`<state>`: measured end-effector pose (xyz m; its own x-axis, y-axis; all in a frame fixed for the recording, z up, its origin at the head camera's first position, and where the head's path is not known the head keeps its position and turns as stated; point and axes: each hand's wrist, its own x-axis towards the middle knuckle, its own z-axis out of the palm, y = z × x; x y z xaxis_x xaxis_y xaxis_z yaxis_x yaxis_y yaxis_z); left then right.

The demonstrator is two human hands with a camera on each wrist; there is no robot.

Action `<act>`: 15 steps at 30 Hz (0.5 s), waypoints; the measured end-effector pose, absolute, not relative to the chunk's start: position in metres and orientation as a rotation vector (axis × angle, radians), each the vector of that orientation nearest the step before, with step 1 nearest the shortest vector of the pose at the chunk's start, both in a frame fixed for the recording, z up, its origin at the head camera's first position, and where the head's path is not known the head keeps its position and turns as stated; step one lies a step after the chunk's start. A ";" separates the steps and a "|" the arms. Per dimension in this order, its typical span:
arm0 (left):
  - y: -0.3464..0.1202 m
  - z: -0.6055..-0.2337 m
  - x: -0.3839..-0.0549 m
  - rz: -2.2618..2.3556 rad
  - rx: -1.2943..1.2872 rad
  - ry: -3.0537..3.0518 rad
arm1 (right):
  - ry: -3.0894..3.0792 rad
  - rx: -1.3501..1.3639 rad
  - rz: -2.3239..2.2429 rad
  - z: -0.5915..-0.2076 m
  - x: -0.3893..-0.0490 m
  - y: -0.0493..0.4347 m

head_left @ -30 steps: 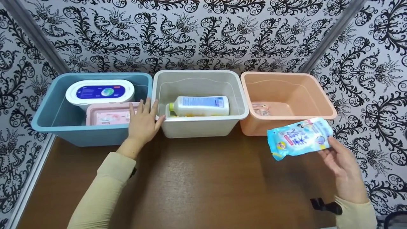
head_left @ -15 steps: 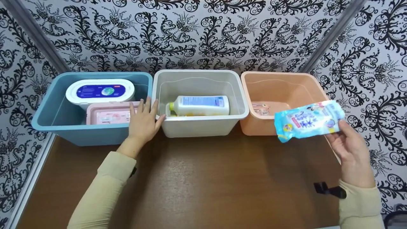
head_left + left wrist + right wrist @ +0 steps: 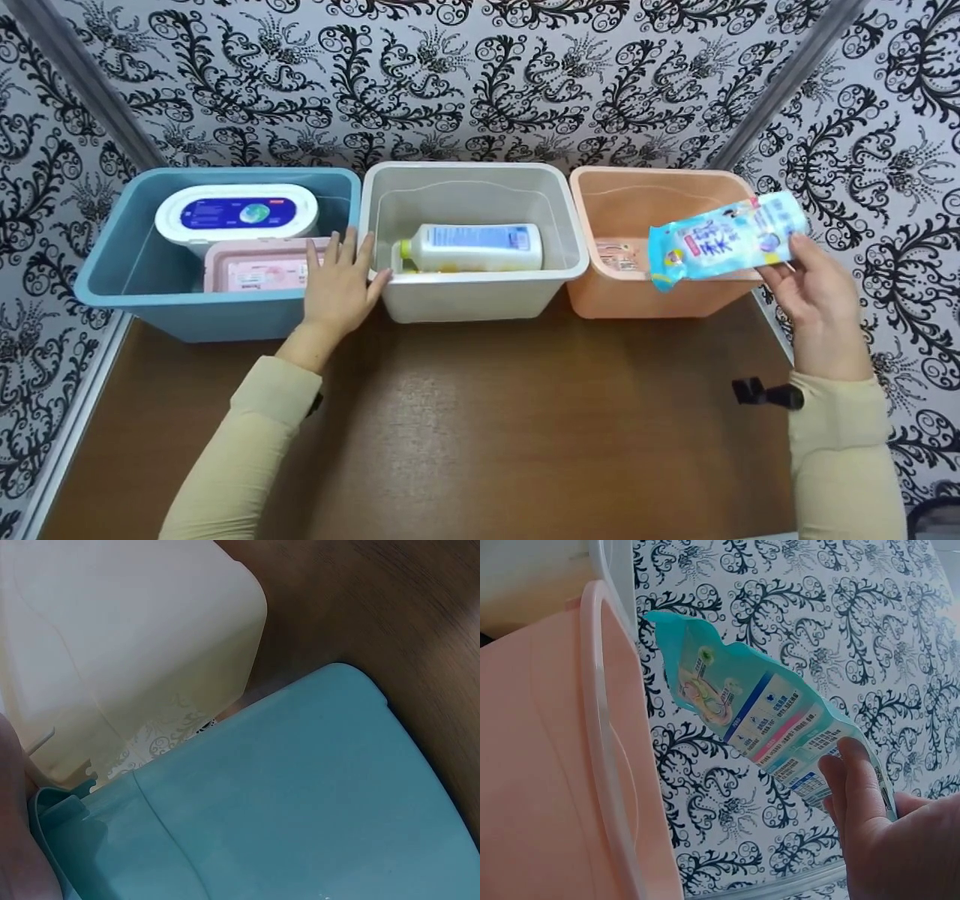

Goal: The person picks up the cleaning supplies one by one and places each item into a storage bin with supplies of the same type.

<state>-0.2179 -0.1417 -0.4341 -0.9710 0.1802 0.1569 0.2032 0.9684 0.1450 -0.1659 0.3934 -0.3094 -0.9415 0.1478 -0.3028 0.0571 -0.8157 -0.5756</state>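
My right hand [image 3: 821,296] pinches one end of a light blue soft refill pouch [image 3: 727,238], its printed front facing up. In the head view the pouch overlaps the front right part of the peach bin [image 3: 660,300]; the right wrist view shows it above that bin's rim [image 3: 604,727]. A small pink-and-white packet [image 3: 617,255] lies inside this bin. With fingers spread and straight, my left hand [image 3: 339,289] rests on the adjoining rims of the blue bin [image 3: 187,319] and the whitish bin [image 3: 472,300].
A white oval tub [image 3: 238,214] and a pink box [image 3: 259,266] sit in the blue bin. The whitish bin holds a white bottle [image 3: 476,247] on its side. All three bins stand in a row on a brown tabletop [image 3: 480,420], before patterned walls [image 3: 450,82].
My right hand has raised the pouch and carried it forward, from in front of the peach bin to over it. The left hand stays on the rims.
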 end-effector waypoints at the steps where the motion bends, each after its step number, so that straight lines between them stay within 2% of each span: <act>1: -0.142 -0.434 -0.218 -0.243 -0.293 -2.973 | -0.955 -0.528 2.893 -0.309 -0.169 0.393; 15: -0.141 -0.434 -0.218 -0.235 -0.283 -2.966 | -1.270 -0.535 2.693 -0.309 -0.197 0.387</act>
<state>-0.2179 -0.1410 -0.4342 -0.9706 0.1747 0.1659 0.1986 0.9699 0.1409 -0.1972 0.3867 -0.3086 -0.9309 0.2516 -0.2648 0.0442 -0.6421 -0.7653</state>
